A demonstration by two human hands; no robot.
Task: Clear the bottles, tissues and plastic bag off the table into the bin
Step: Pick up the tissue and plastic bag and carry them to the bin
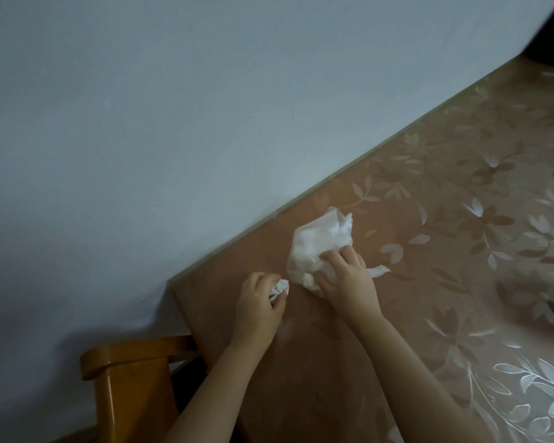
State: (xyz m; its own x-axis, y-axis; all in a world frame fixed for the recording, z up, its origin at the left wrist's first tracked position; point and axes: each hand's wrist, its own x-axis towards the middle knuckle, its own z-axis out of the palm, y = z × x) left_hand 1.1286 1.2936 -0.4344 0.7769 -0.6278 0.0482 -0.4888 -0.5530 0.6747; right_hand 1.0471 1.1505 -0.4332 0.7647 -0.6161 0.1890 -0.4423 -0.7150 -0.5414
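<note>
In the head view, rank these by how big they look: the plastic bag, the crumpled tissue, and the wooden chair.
Largest to smallest as they appear:
1. wooden chair, though it is only partly in frame and sits nearer the camera, so its lead is unsure
2. plastic bag, under the right hand
3. crumpled tissue, in the left hand

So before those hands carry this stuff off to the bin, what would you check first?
1. Left hand closed on the crumpled tissue: ok.
2. Right hand gripping the plastic bag: cannot tell; fingers press into it, but it lies on the table.
3. All of the bag gathered: not ok; a strip trails out to the right of the hand.
4. Bin within reach: cannot tell; none in view.
5. Bottles cleared: cannot tell; none visible here.
6. Wooden chair at the table corner out of the way: cannot tell.
</note>
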